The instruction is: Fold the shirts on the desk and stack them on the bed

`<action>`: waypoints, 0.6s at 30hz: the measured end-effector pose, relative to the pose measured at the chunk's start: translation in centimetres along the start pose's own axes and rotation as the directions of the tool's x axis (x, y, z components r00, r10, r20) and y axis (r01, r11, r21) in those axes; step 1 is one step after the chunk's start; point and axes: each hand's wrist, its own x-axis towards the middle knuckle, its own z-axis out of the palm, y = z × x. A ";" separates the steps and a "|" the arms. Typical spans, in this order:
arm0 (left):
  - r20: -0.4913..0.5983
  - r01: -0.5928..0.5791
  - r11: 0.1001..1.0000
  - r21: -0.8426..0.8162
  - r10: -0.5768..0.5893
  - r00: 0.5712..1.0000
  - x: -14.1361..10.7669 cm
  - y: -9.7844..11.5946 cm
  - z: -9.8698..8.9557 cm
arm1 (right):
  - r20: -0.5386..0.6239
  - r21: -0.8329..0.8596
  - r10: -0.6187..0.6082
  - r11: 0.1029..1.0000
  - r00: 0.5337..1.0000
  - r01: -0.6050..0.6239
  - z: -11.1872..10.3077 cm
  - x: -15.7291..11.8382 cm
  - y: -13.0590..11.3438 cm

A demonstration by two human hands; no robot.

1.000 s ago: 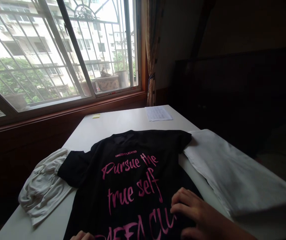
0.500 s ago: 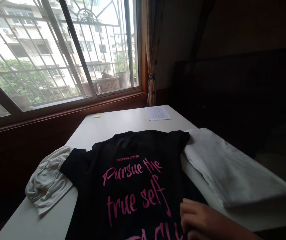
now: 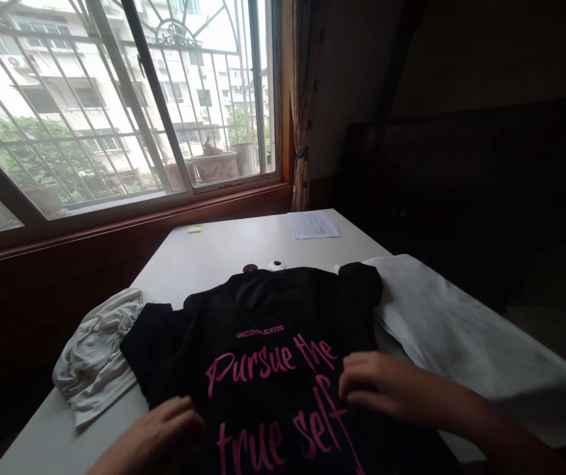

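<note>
A black T-shirt (image 3: pixel 273 310) with pink lettering lies spread on the white table, its collar toward the far side. My right hand (image 3: pixel 375 386) is over its right part, fingers curled down and closed on the cloth; the fingertips are partly hidden. At the lower left, my left hand (image 3: pixel 164 429) is slightly blurred. Its bent fingers are closed at the shirt's left side, and exactly how they hold the fabric is hard to see. The bottom of the shirt lies outside the view.
A crumpled white cloth (image 3: pixel 97 356) lies on the left, a larger white cloth (image 3: pixel 451 323) on the right. Beyond the collar sit a brown round object (image 3: pixel 250 268) and a white one (image 3: pixel 277 265). Printed papers (image 3: pixel 314 225) and a yellow note (image 3: pixel 194 229) lie farther back on the table (image 3: pixel 233 241).
The T-shirt has shifted toward me, and two small round objects now show behind its collar. My left hand has come into view; my right hand has moved up and slightly left.
</note>
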 end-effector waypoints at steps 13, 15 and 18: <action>-0.250 0.516 0.800 0.308 -0.455 0.855 16.9 -12.8 -4.9 | -0.335 -0.618 -0.098 0.774 0.937 -0.141 -7.0 21.9 8.0; -0.235 0.525 0.798 0.297 -0.472 0.850 17.8 -13.9 -5.0 | -0.333 -0.633 -0.072 0.756 0.940 -0.166 -7.1 23.2 8.6; -0.212 0.515 0.807 0.291 -0.470 0.857 18.6 -14.6 -5.1 | -0.338 -0.645 -0.057 0.741 0.939 -0.187 -7.1 24.1 9.3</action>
